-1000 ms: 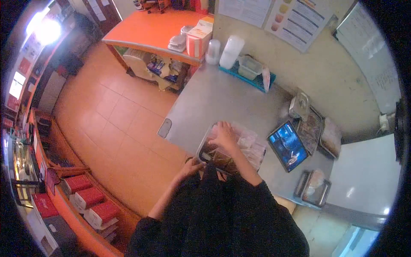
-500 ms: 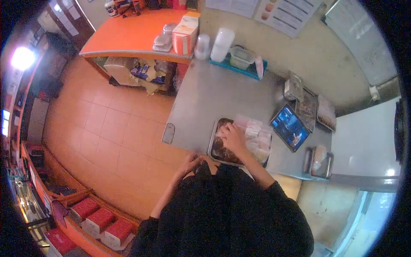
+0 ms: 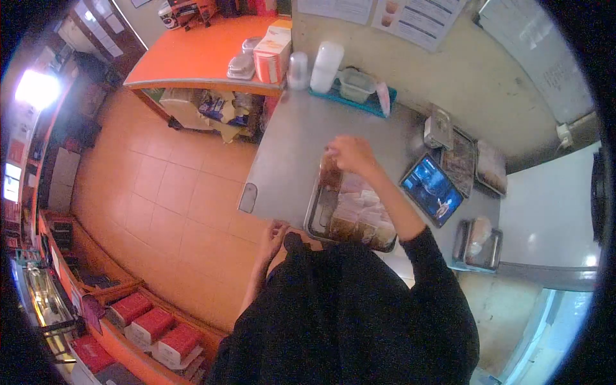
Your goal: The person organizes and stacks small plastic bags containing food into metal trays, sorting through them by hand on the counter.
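Note:
A metal tray [image 3: 317,229] lies at the front edge of the steel table [image 3: 292,144]. Pale wrapped packets [image 3: 362,208] fill its right part, and something brown shows on its left. My right hand [image 3: 351,154] is raised over the tray's far left end with its fingers pinched together. A brownish translucent packet [image 3: 330,172] hangs below those fingers. My left hand [image 3: 274,236] is beside the table's front edge, left of the tray, its fingers curled; what it may hold is too small to make out.
A tablet [image 3: 432,190] stands right of the tray, with metal containers [image 3: 438,130] behind it. Another small tray [image 3: 493,249] sits at the right edge. A teal tray [image 3: 378,110] holds tubs at the wall. An orange counter [image 3: 186,58] adjoins at the back left.
My right hand has risen from inside the tray toward its far end, with the packet now hanging from it. My left hand has shifted slightly left. The camera view has also shifted.

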Action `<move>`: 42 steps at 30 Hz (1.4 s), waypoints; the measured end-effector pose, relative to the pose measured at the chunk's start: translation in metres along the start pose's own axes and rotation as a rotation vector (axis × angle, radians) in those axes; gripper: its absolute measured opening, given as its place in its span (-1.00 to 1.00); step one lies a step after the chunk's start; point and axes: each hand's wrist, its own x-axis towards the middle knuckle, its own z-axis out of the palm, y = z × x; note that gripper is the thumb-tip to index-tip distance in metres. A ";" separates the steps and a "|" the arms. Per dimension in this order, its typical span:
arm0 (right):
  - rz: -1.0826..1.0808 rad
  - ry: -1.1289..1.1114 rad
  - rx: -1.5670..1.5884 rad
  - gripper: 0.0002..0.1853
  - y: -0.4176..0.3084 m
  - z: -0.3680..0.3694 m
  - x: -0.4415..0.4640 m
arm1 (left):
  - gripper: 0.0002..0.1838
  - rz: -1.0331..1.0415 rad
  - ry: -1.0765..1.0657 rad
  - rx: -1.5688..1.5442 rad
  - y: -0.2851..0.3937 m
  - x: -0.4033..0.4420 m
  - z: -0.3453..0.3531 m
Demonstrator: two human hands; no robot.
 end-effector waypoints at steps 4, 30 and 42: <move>-0.086 -0.097 -0.143 -0.77 0.049 0.048 0.060 | -0.73 0.178 0.002 -0.079 0.012 0.006 0.027; -0.009 -0.278 0.175 -0.17 0.029 0.077 -0.129 | -0.38 0.459 -0.268 0.211 0.047 0.051 0.125; 0.293 -0.184 0.417 -0.36 0.097 0.102 -0.058 | -0.19 0.291 -0.490 -0.254 0.035 0.106 0.143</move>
